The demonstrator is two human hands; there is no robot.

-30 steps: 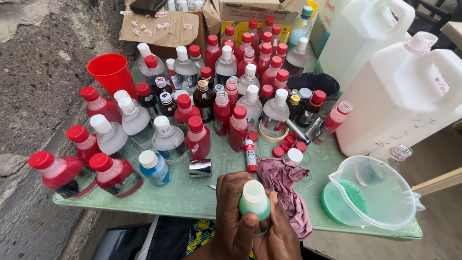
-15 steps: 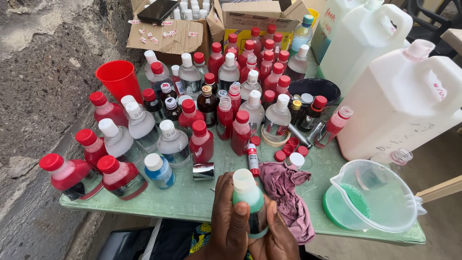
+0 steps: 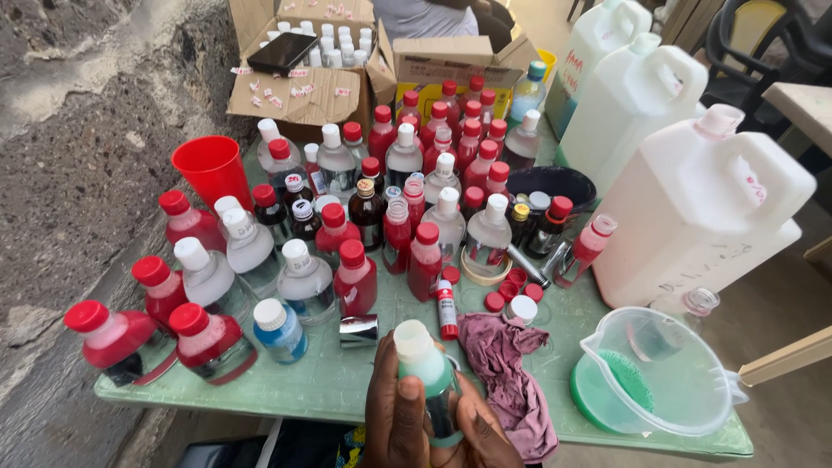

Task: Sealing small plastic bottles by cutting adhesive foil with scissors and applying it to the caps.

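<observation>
— Looking down from head height: what fills the view?

— A pale green table (image 3: 347, 390) crowded with containers. Biggest are three white plastic jugs (image 3: 702, 217) from one to three o'clock. Behind them at twelve o'clock sit open cardboard boxes (image 3: 303, 95) with small white vials inside.

— And the middle?

— Dozens of red-capped and white-capped bottles (image 3: 416, 199) packed close, with a red cup (image 3: 211, 169) at ten o'clock. At four o'clock stands a clear measuring jug (image 3: 667, 373) over something green, and a maroon rag (image 3: 511, 373) lies just beside it, toward centre.

— Where are the hands?

— At six o'clock, at the table's near edge. The left hand (image 3: 394, 425) and right hand (image 3: 485, 438) are both wrapped around a small green bottle (image 3: 429, 381) with a white cap, held upright and tilted slightly left. The left thumb presses its front.

— Anything smaller nearby?

— A small shiny metal piece (image 3: 358, 330) just beyond the left hand, and a red-capped tube (image 3: 446, 308) lying flat just above the bottle.
</observation>
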